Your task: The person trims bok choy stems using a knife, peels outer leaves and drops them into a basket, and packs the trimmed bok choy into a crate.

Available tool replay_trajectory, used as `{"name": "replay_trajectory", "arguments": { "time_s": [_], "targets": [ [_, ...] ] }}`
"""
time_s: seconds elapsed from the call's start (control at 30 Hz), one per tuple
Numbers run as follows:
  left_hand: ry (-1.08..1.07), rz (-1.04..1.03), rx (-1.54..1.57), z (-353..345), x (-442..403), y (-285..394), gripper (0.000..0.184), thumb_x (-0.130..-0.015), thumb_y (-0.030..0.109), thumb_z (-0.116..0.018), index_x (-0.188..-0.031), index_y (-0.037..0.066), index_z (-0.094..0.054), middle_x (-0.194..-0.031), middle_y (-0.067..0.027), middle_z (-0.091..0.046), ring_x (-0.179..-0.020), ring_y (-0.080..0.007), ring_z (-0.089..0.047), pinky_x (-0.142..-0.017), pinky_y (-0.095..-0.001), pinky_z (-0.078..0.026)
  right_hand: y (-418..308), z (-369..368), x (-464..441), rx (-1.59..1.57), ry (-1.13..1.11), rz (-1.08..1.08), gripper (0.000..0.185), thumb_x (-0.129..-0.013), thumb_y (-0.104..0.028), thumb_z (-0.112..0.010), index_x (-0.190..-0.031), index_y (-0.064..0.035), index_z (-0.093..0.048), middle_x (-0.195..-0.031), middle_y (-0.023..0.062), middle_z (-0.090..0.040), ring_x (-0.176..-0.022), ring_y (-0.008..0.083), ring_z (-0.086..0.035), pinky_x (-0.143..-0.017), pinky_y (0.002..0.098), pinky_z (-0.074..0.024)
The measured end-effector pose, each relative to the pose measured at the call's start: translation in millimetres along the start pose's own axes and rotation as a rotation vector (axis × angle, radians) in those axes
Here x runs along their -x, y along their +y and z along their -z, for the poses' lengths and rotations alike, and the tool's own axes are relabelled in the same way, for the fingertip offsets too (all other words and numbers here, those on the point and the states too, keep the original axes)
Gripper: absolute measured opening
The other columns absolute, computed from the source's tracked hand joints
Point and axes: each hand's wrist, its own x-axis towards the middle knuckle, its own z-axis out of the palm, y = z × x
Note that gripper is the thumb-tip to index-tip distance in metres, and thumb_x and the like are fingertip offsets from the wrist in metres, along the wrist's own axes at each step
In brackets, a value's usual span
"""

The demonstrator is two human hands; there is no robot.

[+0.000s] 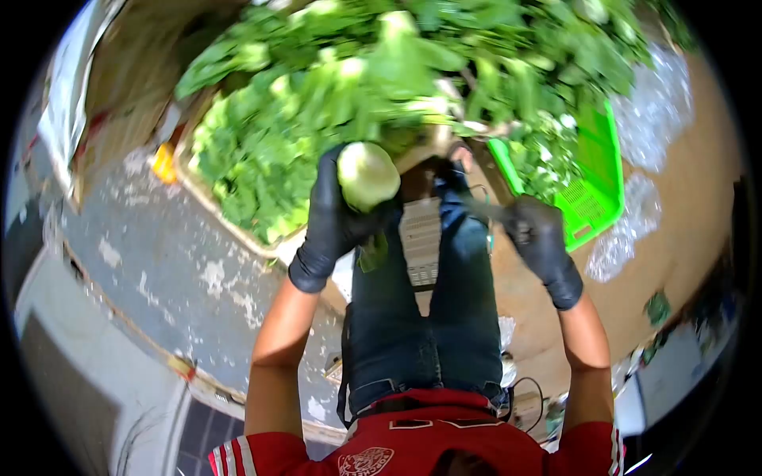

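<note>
My left hand, in a black glove, is wrapped round a pale green leafy vegetable, its rounded white-green base facing up. My right hand, also black-gloved, is closed at the right, apart from the vegetable. A blurred, thin blade-like tool sticks out of it toward the left; motion blur hides its exact shape. Just beyond my left hand lies a big heap of leafy greens in a shallow light-coloured container.
A bright green plastic basket holding small leaves and trimmings stands at the right. Clear plastic bags lie beside it on the brown floor. An orange object is at the left. A light slotted crate shows between my legs.
</note>
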Motion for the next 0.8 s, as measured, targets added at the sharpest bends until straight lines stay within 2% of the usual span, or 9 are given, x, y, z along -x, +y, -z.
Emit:
{"name": "replay_trajectory", "arguments": {
  "time_s": [0.2, 0.4, 0.47, 0.57, 0.6, 0.67, 0.7, 0.77, 0.8],
  "targets": [
    [-0.417, -0.044, 0.137, -132.9, -4.4, 85.5, 0.07, -0.056, 0.016, -0.081, -0.114, 0.002, -0.045, -0.096, -0.0134, -0.059, -0.089, -0.0277, -0.06, -0.078, -0.0355, -0.048, 20.7, 68.1, 39.8, 0.146, -0.03, -0.073, 0.021, -0.06, -0.02, -0.066, -0.063, -0.0073, -0.05, -0.06, 0.0118, -0.05, -0.055, 0.0313, -0.054, -0.046, 0.0376, -0.0405],
    [-0.678, -0.02, 0.061, -238.3, 5.8, 126.1, 0.069, -0.055, 0.024, -0.083, -0.111, 0.003, -0.049, -0.102, -0.0148, -0.055, -0.095, -0.0293, -0.056, -0.081, -0.0367, -0.045, 122.8, 82.1, 125.6, 0.161, 0.092, -0.345, 0.016, -0.069, -0.019, -0.063, -0.065, -0.006, -0.055, -0.061, 0.014, -0.054, -0.056, 0.0343, -0.054, -0.049, 0.0398, -0.0416],
    [-0.731, -0.038, 0.09, -262.6, 14.6, 131.8, 0.07, -0.056, 0.027, -0.083, -0.112, 0.003, -0.048, -0.105, -0.0153, -0.054, -0.097, -0.0289, -0.054, -0.083, -0.0372, -0.043, 215.4, 64.2, 171.1, 0.17, 0.129, -0.7, 0.028, -0.078, -0.032, -0.055, -0.067, -0.0075, -0.06, -0.061, 0.0169, -0.057, -0.06, 0.0365, -0.058, -0.052, 0.0447, -0.0445],
    [-0.828, -0.037, 0.238, -304.8, 5.7, 138.6, 0.075, -0.065, 0.035, -0.076, -0.121, -0.002, -0.041, -0.11, -0.0188, -0.051, -0.102, -0.0307, -0.051, -0.087, -0.0383, -0.041, 227.5, 79.1, 210.7, -0.221, 0.341, -0.74, 0.023, -0.082, -0.023, -0.057, -0.076, -0.0007, -0.06, -0.064, 0.0142, -0.059, -0.05, 0.0264, -0.054, -0.05, 0.0369, -0.0441],
    [-0.835, -0.014, 0.248, -319.6, 9.6, 135.5, 0.076, -0.068, 0.035, -0.074, -0.123, -0.003, -0.039, -0.111, -0.0198, -0.05, -0.103, -0.0313, -0.05, -0.088, -0.0386, -0.04, 187.8, 106.8, 195.7, -0.726, 0.254, -0.898, 0.026, -0.082, -0.02, -0.06, -0.099, -0.0011, -0.058, -0.077, 0.0081, -0.062, -0.053, 0.0175, -0.052, -0.052, 0.0333, -0.0441],
    [-0.861, -0.217, 0.211, -351.5, 9.3, 119.7, 0.076, -0.077, 0.037, -0.066, -0.128, -0.007, -0.031, -0.116, -0.0243, -0.045, -0.106, -0.0347, -0.048, -0.091, -0.0396, -0.037, 160.4, 117.0, 176.9, -0.857, 0.421, -0.64, 0.057, -0.074, -0.016, -0.07, -0.123, -0.0031, -0.043, -0.104, 0.0081, -0.057, -0.084, 0.0153, -0.055, -0.072, 0.03, -0.0467],
    [-0.814, -0.146, 0.257, -363.1, 13.6, 129.7, 0.064, -0.081, 0.032, -0.062, -0.125, -0.006, -0.036, -0.118, -0.0233, -0.046, -0.107, -0.0331, -0.047, -0.093, -0.0386, -0.036, 159.5, 105.9, 177.9, -0.638, 0.557, -0.417, 0.067, -0.069, -0.012, -0.074, -0.126, -0.0033, -0.04, -0.112, 0.0093, -0.054, -0.094, 0.0156, -0.054, -0.08, 0.0292, -0.0459],
    [-0.839, -0.061, 0.256, -376.7, 9.5, 133.5, 0.05, -0.083, 0.026, -0.06, -0.119, -0.005, -0.044, -0.109, -0.0189, -0.053, -0.1, -0.0293, -0.052, -0.087, -0.0352, -0.04, 175.1, 116.6, 181.6, -0.594, 0.529, -0.54, 0.073, -0.062, -0.009, -0.079, -0.125, -0.003, -0.041, -0.115, 0.0095, -0.052, -0.106, 0.0157, -0.049, -0.089, 0.0292, -0.0412],
    [-0.824, 0.145, 0.349, -383.5, 3.6, 146.2, 0.036, -0.084, 0.021, -0.06, -0.109, -0.003, -0.051, -0.094, -0.0123, -0.06, -0.087, -0.0226, -0.058, -0.078, -0.031, -0.044, 186.8, 119.2, 188.1, -0.808, 0.49, -0.553, 0.073, -0.061, -0.008, -0.079, -0.123, -0.0024, -0.042, -0.115, 0.0092, -0.053, -0.104, 0.0161, -0.05, -0.089, 0.0295, -0.0418]
  ]
}}
